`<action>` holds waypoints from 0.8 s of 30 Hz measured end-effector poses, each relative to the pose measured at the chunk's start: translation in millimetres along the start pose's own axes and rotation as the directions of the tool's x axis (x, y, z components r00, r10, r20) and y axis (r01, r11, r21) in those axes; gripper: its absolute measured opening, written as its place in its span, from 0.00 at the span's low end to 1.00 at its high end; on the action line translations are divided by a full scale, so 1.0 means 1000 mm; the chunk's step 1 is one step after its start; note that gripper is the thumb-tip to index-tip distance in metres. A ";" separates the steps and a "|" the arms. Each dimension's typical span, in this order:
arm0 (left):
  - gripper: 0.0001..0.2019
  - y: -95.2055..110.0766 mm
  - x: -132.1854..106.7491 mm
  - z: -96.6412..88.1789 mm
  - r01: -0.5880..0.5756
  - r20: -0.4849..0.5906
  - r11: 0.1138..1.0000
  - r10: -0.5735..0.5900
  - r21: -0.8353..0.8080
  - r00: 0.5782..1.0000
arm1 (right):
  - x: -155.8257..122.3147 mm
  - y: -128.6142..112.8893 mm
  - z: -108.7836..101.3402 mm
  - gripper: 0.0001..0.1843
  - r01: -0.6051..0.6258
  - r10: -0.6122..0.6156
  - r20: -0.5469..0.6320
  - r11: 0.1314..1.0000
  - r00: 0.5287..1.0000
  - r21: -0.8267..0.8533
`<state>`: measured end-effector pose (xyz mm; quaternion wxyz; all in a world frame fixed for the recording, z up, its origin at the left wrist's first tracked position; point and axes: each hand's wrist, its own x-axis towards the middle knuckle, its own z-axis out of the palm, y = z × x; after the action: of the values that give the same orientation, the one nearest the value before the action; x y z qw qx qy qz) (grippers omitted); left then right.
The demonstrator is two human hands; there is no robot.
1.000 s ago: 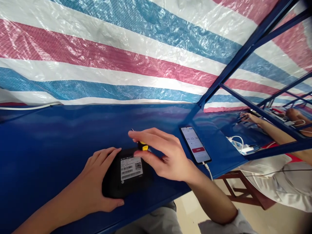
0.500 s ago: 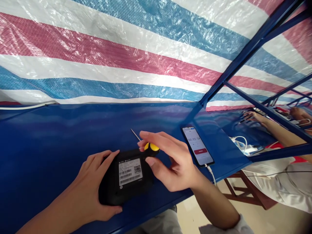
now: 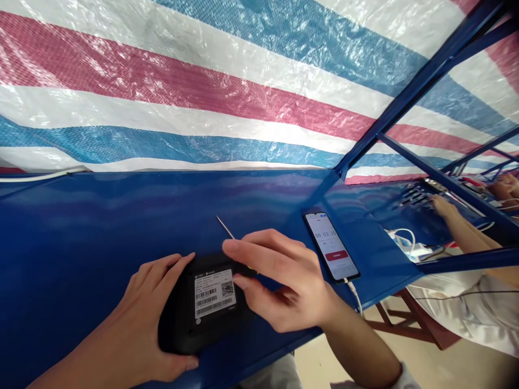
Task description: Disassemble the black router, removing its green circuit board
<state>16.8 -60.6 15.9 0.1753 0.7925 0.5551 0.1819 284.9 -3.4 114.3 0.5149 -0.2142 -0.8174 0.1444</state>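
The black box (image 3: 214, 327) is held flat on the blue table (image 3: 121, 216), its left end clasped between the thumb and fingers of the left hand (image 3: 140, 316). Over its right part, a slim tool (image 3: 225, 227) is pinched in the right hand (image 3: 287, 281), the handle mostly hidden. The shaft is pointed far and left, beyond the box's far edge, not down at it.
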 end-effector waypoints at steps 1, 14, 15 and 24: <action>0.64 -0.001 0.000 0.001 0.003 -0.002 1.000 -0.003 -0.003 1.000 | 0.000 0.000 0.000 0.22 0.008 -0.008 -0.001 1.000 1.000 -0.011; 0.60 0.007 0.002 -0.002 -0.007 0.000 1.000 0.007 -0.015 1.000 | 0.001 -0.003 0.001 0.23 0.008 -0.009 -0.029 0.999 1.000 -0.031; 0.60 0.007 0.002 -0.002 -0.012 -0.006 1.000 0.012 -0.015 1.000 | 0.002 -0.004 0.001 0.23 0.001 -0.002 -0.024 0.999 1.000 -0.036; 0.59 0.002 0.001 0.000 -0.015 -0.012 1.000 0.015 -0.003 1.000 | 0.008 -0.001 -0.006 0.10 -0.021 0.024 0.027 0.993 0.999 -0.113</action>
<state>19.2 -60.2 16.7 0.1721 0.7954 0.5496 0.1888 287.0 -0.1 123.5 0.4888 -0.2502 -0.8289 0.1068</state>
